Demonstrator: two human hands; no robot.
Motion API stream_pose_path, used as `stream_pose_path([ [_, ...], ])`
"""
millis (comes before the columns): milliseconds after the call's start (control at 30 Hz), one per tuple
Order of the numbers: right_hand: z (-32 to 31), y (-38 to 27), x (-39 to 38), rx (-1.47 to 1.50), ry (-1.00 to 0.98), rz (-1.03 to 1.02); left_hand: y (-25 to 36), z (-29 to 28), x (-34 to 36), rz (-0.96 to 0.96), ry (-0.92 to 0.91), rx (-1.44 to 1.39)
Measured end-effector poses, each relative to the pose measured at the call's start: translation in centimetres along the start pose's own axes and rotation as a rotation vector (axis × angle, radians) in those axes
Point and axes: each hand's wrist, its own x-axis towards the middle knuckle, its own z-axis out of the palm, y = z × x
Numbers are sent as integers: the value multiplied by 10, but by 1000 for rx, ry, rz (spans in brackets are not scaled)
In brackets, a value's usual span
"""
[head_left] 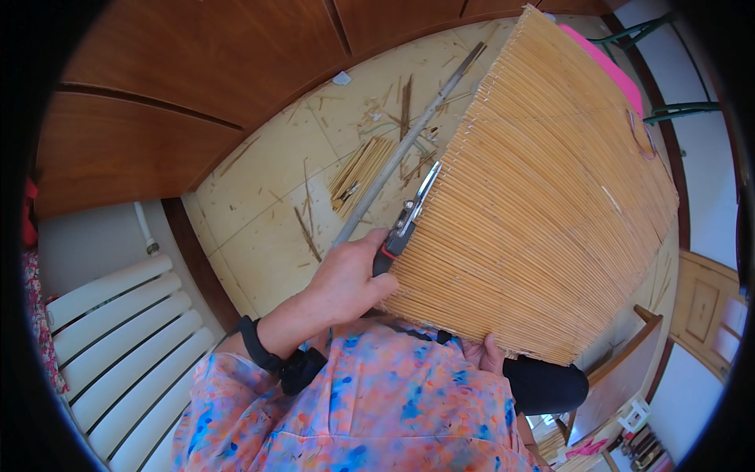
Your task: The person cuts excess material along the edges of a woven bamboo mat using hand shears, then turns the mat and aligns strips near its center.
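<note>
While the left hand (pixel 351 274) grips shears (pixel 403 228) along the stalk mat's (pixel 550 181) left edge, the right hand (pixel 487 357) pinches its near edge. Spread before the patterned top (pixel 393 385), it is already bound into one sheet; what remains cannot be told.

The left hand (pixel 346 275) curls in a grip, forearm (pixel 292 324) angled far and right; the right hand (pixel 481 355) sits nearer, thumb (pixel 492 346) pointing far.
</note>
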Motion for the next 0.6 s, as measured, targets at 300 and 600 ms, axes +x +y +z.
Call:
stream_pose_path([
  [300, 3, -1, 0, -9, -14, -18, -5, 8, 1, 12, 79, 157],
  [600, 8, 2, -1, 8, 19, -51, -15, 12, 1, -85, 120, 72],
])
